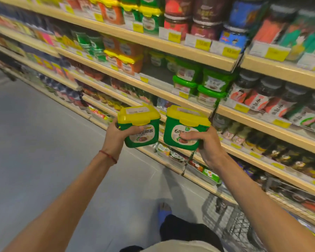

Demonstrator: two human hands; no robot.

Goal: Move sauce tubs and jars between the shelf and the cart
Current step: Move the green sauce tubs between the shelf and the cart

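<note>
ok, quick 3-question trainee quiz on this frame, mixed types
1. True or false: each hand holds one tub.
2. The lids of the held tubs are: A red, B yellow, C green.
3. Fill in: the cart stands to the person's ____.

Key
1. True: left hand grips the left tub, right hand the right tub.
2. B.
3. Right; the cart is low by the shelf.

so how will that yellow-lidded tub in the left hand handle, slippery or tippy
The tub looks like rigid plastic, so it probably won't flex. Its squat, square shape should sit stable, not roll. The left hand grips it one-handed, so likely manageable weight.
</note>
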